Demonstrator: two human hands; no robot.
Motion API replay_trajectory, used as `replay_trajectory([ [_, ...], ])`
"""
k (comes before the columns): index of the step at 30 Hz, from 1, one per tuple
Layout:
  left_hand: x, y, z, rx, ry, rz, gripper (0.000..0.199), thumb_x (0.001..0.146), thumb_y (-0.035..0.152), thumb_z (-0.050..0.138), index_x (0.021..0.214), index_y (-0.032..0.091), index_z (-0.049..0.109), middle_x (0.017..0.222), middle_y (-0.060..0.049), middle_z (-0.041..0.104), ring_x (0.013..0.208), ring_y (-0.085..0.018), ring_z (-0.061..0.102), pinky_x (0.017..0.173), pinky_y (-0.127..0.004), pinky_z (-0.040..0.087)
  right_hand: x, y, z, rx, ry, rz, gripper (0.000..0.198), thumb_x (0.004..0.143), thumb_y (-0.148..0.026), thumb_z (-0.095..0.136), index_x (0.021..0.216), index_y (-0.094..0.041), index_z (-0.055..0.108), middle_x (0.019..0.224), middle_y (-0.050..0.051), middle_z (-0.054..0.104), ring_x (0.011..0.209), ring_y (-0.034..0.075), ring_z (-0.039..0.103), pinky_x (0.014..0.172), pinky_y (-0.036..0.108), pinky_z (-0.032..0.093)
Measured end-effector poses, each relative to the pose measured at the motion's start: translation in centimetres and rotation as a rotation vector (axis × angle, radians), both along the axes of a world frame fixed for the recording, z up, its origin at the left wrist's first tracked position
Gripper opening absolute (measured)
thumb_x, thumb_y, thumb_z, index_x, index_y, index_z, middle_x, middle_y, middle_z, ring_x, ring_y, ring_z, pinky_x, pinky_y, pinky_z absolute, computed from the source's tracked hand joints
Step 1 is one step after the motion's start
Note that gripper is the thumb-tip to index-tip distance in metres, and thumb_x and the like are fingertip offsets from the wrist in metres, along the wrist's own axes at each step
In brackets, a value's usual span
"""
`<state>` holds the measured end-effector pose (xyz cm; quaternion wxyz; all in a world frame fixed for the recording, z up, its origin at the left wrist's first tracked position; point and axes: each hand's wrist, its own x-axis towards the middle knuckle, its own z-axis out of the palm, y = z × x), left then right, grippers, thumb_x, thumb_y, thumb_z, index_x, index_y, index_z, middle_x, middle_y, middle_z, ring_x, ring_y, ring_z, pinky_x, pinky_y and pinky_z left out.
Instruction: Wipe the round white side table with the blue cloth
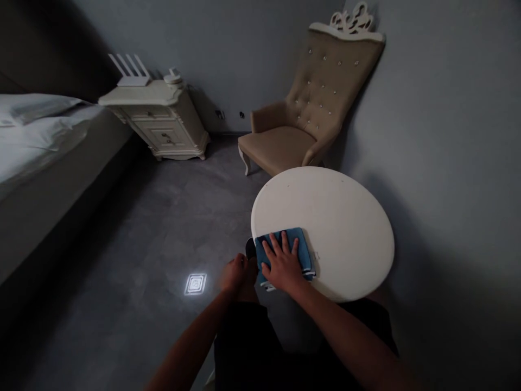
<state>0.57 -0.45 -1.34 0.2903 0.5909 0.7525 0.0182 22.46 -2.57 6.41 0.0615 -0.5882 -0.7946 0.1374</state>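
A folded blue cloth (302,247) with dark and white edging lies on the near left part of a round white table (345,228). My right hand (284,267) rests flat on the cloth, its fingers spread. Part of the cloth hangs slightly past the table's rim near my wrist. Left of the table, over my leg, is my left hand (235,273), apart from the cloth. Its fingers are curled in, and the dim light hides whether anything is inside them.
Beyond the table stands a tan tufted armchair (280,145). A white nightstand (175,127) bears a router (134,80) and a small white object (173,79). The bed (44,146) runs along the left. A bright square patterned mark (196,283) shows on the grey floor.
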Motion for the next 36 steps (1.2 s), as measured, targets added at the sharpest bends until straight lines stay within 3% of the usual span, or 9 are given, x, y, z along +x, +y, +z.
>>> replay_trajectory([
  [2, -0.1, 0.2, -0.3, -0.026, 0.03, -0.021, 0.035, 0.125, 0.04, 0.048, 0.125, 0.023, 0.079, 0.12, -0.015, 0.089, 0.11, -0.029, 0.084, 0.082, -0.033, 0.046, 0.5, 2.5, 0.0, 0.009, -0.013, -0.037, 0.079, 0.117, -0.057, 0.057, 0.19, -0.03, 0.045, 0.201, 0.007, 0.021, 0.187, 0.052, 0.011, 0.143, 0.092, 0.01],
  [5, -0.5, 0.4, -0.9, -0.038, 0.036, -0.042, 0.037, 0.124, 0.045, 0.048, 0.125, 0.025, 0.079, 0.118, -0.013, 0.09, 0.112, -0.03, 0.085, 0.083, -0.034, 0.048, 1.7, 8.7, 0.2, 0.02, -0.059, -0.128, 0.078, 0.117, -0.056, 0.053, 0.19, -0.028, 0.046, 0.201, 0.008, 0.023, 0.186, 0.054, 0.013, 0.142, 0.094, 0.01],
  [15, -1.1, 2.6, -1.4, -0.063, 0.031, -0.063, 0.037, 0.125, 0.045, 0.048, 0.119, 0.026, 0.08, 0.116, -0.011, 0.09, 0.108, -0.028, 0.084, 0.082, -0.034, 0.044, 6.3, 35.9, 0.9, 0.037, -0.117, -0.311, 0.081, 0.118, -0.053, 0.039, 0.193, -0.022, 0.038, 0.202, 0.014, 0.023, 0.184, 0.056, 0.014, 0.139, 0.096, 0.006],
  [19, -1.4, 3.0, -1.9, -0.069, 0.038, -0.074, 0.037, 0.125, 0.043, 0.048, 0.123, 0.025, 0.08, 0.119, -0.011, 0.089, 0.109, -0.027, 0.083, 0.084, -0.032, 0.046, 7.1, 41.0, 0.0, 0.039, -0.128, -0.344, 0.08, 0.119, -0.053, 0.035, 0.191, -0.019, 0.042, 0.201, 0.017, 0.026, 0.183, 0.058, 0.013, 0.137, 0.098, 0.004],
  [23, -1.3, 3.0, -1.9, -0.064, 0.051, -0.089, 0.039, 0.125, 0.045, 0.047, 0.124, 0.025, 0.08, 0.118, -0.011, 0.089, 0.108, -0.027, 0.083, 0.083, -0.033, 0.046, 7.1, 40.1, -0.2, 0.064, -0.137, -0.33, 0.08, 0.12, -0.053, 0.031, 0.191, -0.017, 0.04, 0.201, 0.017, 0.025, 0.183, 0.057, 0.011, 0.139, 0.096, 0.007],
  [27, -0.8, 2.7, -1.1, -0.046, 0.062, -0.07, 0.041, 0.126, 0.049, 0.047, 0.123, 0.026, 0.081, 0.117, -0.011, 0.089, 0.106, -0.027, 0.083, 0.082, -0.033, 0.046, 6.4, 34.8, 0.5, 0.054, -0.139, -0.315, 0.08, 0.121, -0.055, 0.034, 0.193, -0.02, 0.038, 0.202, 0.015, 0.022, 0.184, 0.056, 0.013, 0.141, 0.093, 0.006],
  [33, -0.2, 1.6, -0.1, -0.016, 0.066, -0.057, 0.039, 0.124, 0.045, 0.047, 0.125, 0.025, 0.08, 0.119, -0.014, 0.089, 0.11, -0.029, 0.084, 0.086, -0.034, 0.05, 4.7, 20.3, 0.9, 0.063, -0.173, -0.207, 0.079, 0.12, -0.054, 0.037, 0.192, -0.02, 0.041, 0.202, 0.012, 0.023, 0.185, 0.055, 0.014, 0.144, 0.09, 0.011],
  [36, 0.1, 0.9, 0.4, -0.017, 0.07, -0.047, 0.038, 0.124, 0.044, 0.047, 0.125, 0.025, 0.08, 0.123, -0.014, 0.089, 0.113, -0.029, 0.084, 0.089, -0.033, 0.052, 4.0, 11.4, 0.3, 0.065, -0.186, -0.149, 0.079, 0.118, -0.057, 0.036, 0.191, -0.028, 0.045, 0.201, 0.002, 0.026, 0.186, 0.052, 0.014, 0.147, 0.087, 0.012],
])
